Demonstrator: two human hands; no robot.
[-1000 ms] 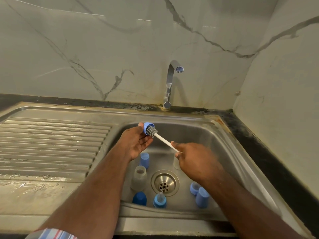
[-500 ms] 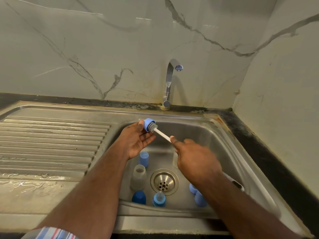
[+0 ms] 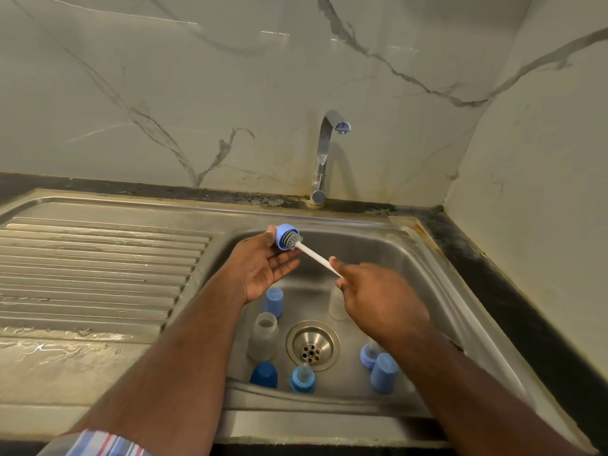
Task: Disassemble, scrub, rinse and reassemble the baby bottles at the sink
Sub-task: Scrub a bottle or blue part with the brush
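My left hand (image 3: 263,266) holds a light blue bottle collar (image 3: 282,236) at its fingertips above the sink basin (image 3: 411,284). My right hand (image 3: 378,297) grips the white handle of a thin brush (image 3: 317,258), whose grey bristles are pushed into the collar. On the basin floor lie a clear bottle (image 3: 263,335), a second clear bottle (image 3: 337,302) partly behind my right hand, a light blue cap (image 3: 274,301), a dark blue cap (image 3: 264,375), a blue collar with teat (image 3: 302,378), and two more blue parts (image 3: 378,368) at the right.
The drain (image 3: 312,345) sits mid-basin. A chrome tap (image 3: 324,159) stands behind the basin, with no water running. A wet ribbed draining board (image 3: 98,274) lies to the left. Marble walls close the back and right; dark counter (image 3: 493,274) edges the sink.
Both hands rose slightly with the collar and brush. The brush head has worked in and out of the collar; my right hand shifted a little along the handle.
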